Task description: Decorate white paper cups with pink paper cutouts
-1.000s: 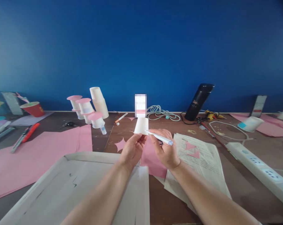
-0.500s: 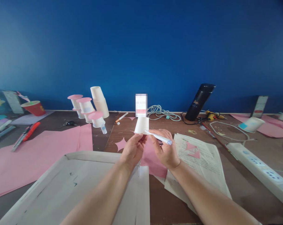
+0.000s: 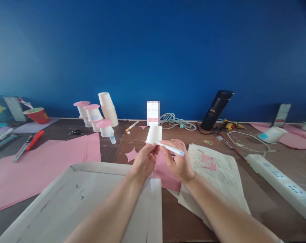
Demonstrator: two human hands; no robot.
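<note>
A white paper cup (image 3: 154,134) is held in my left hand (image 3: 145,160), its fingers closed round the near end. My right hand (image 3: 179,160) grips a white pen (image 3: 173,148), whose tip reaches the cup near its lower edge. Whether the tip presses on the cup cannot be made out. Under both hands lies pink paper (image 3: 167,172). A pink curved-edge scrap (image 3: 131,155) rests on the table left of my left hand. Printed paper (image 3: 219,179) spreads beneath my right forearm, with small pink scraps (image 3: 208,162) on it.
Stacked cups with pink discs (image 3: 93,114) and tall nested white cups (image 3: 109,111) stand at back left. A red utility knife (image 3: 32,141) lies on pink sheets (image 3: 59,158). Behind the hands are a phone (image 3: 153,113), a coiled cable (image 3: 177,121) and a black bottle (image 3: 216,109). A power strip (image 3: 279,182) lies right.
The pen has shifted slightly to the left, its back end a little lower left than before. The cup stays in my left hand, almost unmoved.
</note>
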